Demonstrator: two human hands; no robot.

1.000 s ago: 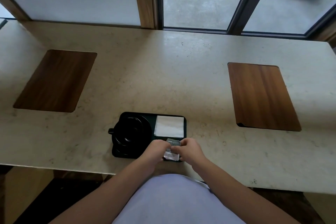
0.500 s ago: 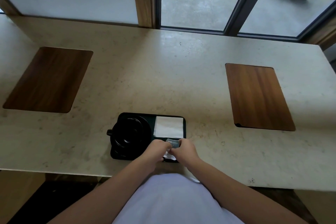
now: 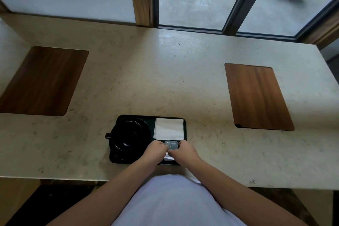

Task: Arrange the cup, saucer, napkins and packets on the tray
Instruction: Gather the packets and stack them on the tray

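A black tray [image 3: 185, 124] lies near the front edge of the stone table. On its left half a black cup [image 3: 126, 138] sits on a black saucer [image 3: 114, 157], handle pointing left. White napkins [image 3: 169, 128] fill the tray's back right part. Small packets [image 3: 171, 144] lie in the front right compartment. My left hand [image 3: 155, 150] and my right hand [image 3: 183, 151] meet over that compartment, fingers pinched on the packets from either side. The hands hide most of the packets.
Two wooden inlays sit in the table [image 3: 165, 79], one at the left [image 3: 40, 80] and one at the right [image 3: 256, 97]. A window with dark frames [image 3: 236, 2] runs along the back. The table's front edge is just below the tray.
Both hands have stayed together on the packets in the tray's front right compartment, with only slight finger shifts. The head camera has tilted a little.
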